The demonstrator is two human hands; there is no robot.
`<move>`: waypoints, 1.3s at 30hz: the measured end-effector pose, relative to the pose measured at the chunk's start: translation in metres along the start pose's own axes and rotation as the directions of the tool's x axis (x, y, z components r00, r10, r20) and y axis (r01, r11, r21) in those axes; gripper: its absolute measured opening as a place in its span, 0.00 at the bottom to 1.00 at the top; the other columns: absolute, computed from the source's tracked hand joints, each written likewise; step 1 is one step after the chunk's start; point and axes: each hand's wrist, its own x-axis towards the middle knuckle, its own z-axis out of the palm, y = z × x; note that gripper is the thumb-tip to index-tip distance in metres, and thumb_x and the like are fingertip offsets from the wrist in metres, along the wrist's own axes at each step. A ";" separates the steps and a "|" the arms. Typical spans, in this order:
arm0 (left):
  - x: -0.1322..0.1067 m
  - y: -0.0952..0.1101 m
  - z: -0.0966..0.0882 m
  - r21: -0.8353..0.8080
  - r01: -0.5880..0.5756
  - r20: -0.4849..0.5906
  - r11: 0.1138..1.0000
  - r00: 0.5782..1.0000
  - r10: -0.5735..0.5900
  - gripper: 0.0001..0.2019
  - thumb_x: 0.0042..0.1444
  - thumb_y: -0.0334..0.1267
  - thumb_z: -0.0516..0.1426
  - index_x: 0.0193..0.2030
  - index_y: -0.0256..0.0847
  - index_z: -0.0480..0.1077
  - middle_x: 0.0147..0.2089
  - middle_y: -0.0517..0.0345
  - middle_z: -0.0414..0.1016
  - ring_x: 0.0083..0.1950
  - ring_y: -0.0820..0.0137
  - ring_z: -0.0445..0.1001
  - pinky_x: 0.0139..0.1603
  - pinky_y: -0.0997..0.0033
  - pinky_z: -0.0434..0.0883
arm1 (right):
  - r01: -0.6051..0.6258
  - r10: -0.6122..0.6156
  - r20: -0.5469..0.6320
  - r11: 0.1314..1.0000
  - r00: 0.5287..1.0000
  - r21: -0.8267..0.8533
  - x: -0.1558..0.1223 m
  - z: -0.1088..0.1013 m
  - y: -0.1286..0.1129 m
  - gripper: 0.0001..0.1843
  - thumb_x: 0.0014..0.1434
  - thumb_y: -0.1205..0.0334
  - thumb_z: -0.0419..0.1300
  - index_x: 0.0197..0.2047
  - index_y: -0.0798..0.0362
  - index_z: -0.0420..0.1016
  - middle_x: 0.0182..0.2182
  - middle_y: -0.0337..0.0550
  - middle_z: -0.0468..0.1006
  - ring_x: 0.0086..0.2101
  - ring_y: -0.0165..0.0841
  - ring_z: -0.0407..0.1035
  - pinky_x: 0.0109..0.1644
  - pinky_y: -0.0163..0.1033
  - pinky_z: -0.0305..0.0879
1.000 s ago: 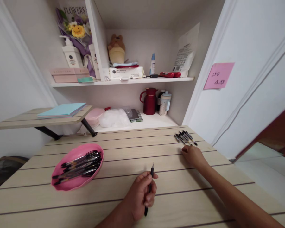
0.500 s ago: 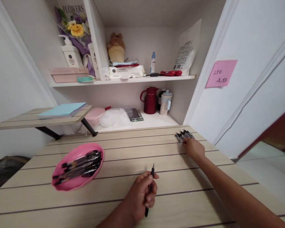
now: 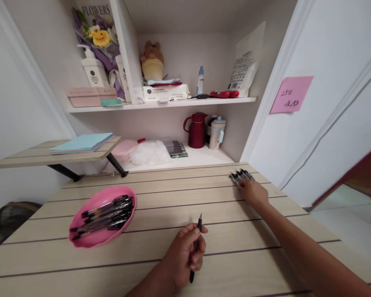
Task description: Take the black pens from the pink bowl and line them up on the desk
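My left hand is closed around a black pen above the near middle of the table. The pen's bare tip points up and away from me; its black lower end sticks out beneath my fist. At the far right, my right hand has its fingers pressed together against the near edge of a row of short black-and-clear pieces that look like pen caps. What is between those fingertips is hidden. On the left a pink bowl with a wavy rim holds several black pens.
The slatted wooden table backs onto a white shelf. A small raised stand with blue paper is at the back left. Behind are a plastic bag, a red jug and a lidded cup.
The whole view has shifted very slightly. Both hands keep nearly the same positions, the left with the pen in it and the right at the row of small pieces.
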 end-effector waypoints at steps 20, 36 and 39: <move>0.010 0.000 -0.007 -0.417 -0.296 -0.094 0.860 0.954 0.283 0.04 0.50 0.29 0.57 0.35 0.38 0.69 0.38 0.55 0.72 0.43 0.72 0.71 0.50 0.68 0.64 | -0.107 -0.592 0.292 0.328 0.752 0.939 -0.192 0.009 -0.084 0.05 0.43 0.68 0.55 0.21 0.54 0.61 0.14 0.29 0.61 0.16 0.21 0.54 0.19 0.28 0.49; 0.009 0.001 -0.008 -0.295 -0.158 -0.071 0.942 0.987 0.144 0.13 0.51 0.40 0.57 0.43 0.41 0.70 0.44 0.50 0.71 0.48 0.64 0.68 0.52 0.60 0.60 | 0.109 -0.108 -0.034 0.994 0.994 0.027 -0.042 -0.003 -0.016 0.14 0.54 0.64 0.48 0.32 0.58 0.74 0.33 0.56 0.76 0.35 0.38 0.70 0.35 0.37 0.58; 0.008 0.001 -0.007 -0.284 -0.155 -0.075 0.946 0.987 0.139 0.12 0.51 0.39 0.56 0.42 0.40 0.70 0.41 0.50 0.71 0.45 0.65 0.69 0.49 0.61 0.61 | 0.086 -0.085 -0.036 0.996 0.996 0.007 -0.035 0.005 -0.013 0.15 0.56 0.65 0.47 0.34 0.58 0.74 0.35 0.57 0.76 0.36 0.39 0.70 0.37 0.39 0.59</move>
